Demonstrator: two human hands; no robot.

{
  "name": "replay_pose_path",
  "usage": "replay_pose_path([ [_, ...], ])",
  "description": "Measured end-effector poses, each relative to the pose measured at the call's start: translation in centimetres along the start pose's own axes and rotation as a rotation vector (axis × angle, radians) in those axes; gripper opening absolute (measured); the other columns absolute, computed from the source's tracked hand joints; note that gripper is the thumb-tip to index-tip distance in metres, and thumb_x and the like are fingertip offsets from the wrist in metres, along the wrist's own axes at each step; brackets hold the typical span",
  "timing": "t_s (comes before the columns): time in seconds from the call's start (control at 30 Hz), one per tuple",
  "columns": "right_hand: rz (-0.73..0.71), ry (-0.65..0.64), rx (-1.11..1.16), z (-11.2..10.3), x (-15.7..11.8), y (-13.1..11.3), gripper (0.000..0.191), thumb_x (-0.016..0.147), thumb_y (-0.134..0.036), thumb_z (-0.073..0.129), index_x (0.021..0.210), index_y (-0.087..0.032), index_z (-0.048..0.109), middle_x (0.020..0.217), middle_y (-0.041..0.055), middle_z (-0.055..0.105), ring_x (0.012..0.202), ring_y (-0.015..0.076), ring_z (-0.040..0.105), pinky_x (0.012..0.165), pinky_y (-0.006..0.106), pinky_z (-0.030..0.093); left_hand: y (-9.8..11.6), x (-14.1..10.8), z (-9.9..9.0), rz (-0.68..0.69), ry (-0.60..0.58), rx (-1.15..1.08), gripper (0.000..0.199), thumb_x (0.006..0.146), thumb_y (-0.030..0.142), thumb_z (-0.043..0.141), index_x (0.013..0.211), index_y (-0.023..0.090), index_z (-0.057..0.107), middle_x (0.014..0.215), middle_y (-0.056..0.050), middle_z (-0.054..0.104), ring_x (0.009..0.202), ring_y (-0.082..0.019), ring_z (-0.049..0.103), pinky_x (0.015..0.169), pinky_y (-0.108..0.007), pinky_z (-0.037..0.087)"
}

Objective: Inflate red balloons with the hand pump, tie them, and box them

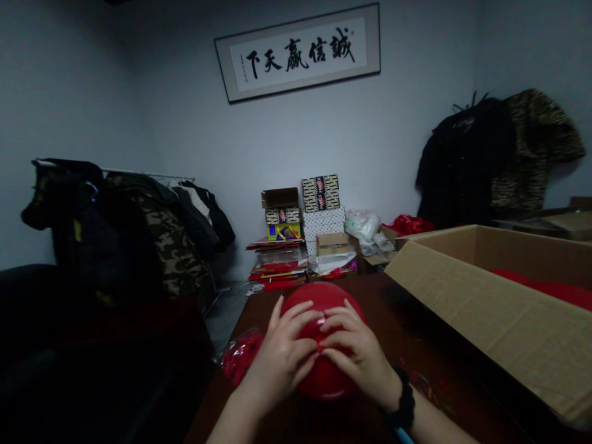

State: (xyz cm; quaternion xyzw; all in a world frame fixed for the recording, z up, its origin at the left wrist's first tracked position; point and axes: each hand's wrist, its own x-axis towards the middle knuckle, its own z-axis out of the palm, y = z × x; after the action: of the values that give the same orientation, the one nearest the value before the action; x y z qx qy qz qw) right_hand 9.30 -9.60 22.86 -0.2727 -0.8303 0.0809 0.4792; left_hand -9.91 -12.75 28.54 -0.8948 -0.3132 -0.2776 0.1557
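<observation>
A round, inflated red balloon (330, 379) sits over the dark wooden table, its neck turned toward me. My left hand (293, 342) pinches the neck between thumb and forefinger, while its other fingers rest against the balloon's side. From the other side my right hand (354, 345) pinches at the same spot, fingertips nearly meeting the left ones. The fingers partly hide the neck, so I cannot tell whether it is knotted. A black band circles my right wrist.
A clear bag of red items (241, 356) lies on the table (388, 308) at left. Small coloured bits (430, 388) are scattered at right, beside a large open cardboard box (481, 308) with red things inside. Stacked boxes (320, 194) stand behind; coats (171, 240) hang at left.
</observation>
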Motion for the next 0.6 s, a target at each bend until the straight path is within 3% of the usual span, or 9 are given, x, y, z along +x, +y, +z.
replay_pose_path([
  [0.17,0.098,-0.039,0.101,-0.1,0.1,-0.3,0.019,0.077,-0.035,0.059,0.096,-0.032,0.062,0.117,0.0012,0.057,0.118,0.0206,0.044,0.109,0.051,0.017,0.8,0.1,0.9,-0.060,0.121,0.069,0.016,0.081,0.016,0.052,0.081,0.023,0.066,0.120,-0.007,0.058,0.121,-0.024,0.043,0.106,-0.061,0.014],
  [0.33,0.239,0.094,0.170,-0.1,0.4,-0.6,0.008,0.073,-0.031,0.064,0.067,-0.026,0.063,0.099,0.0000,0.063,0.111,0.0196,0.049,0.105,0.045,0.026,1.7,0.8,1.1,0.031,0.168,0.151,0.019,0.082,0.016,0.051,0.094,0.022,0.065,0.119,-0.005,0.061,0.117,-0.021,0.048,0.108,-0.059,0.005],
  [0.6,0.267,0.198,0.290,0.2,1.0,-1.5,0.012,0.067,-0.010,0.057,0.067,-0.023,0.057,0.093,0.0010,0.061,0.094,0.0159,0.055,0.088,0.031,0.040,1.6,1.3,1.3,0.046,0.171,0.110,0.017,0.082,0.015,0.051,0.088,0.023,0.065,0.119,-0.005,0.061,0.119,-0.022,0.047,0.108,-0.060,0.008],
])
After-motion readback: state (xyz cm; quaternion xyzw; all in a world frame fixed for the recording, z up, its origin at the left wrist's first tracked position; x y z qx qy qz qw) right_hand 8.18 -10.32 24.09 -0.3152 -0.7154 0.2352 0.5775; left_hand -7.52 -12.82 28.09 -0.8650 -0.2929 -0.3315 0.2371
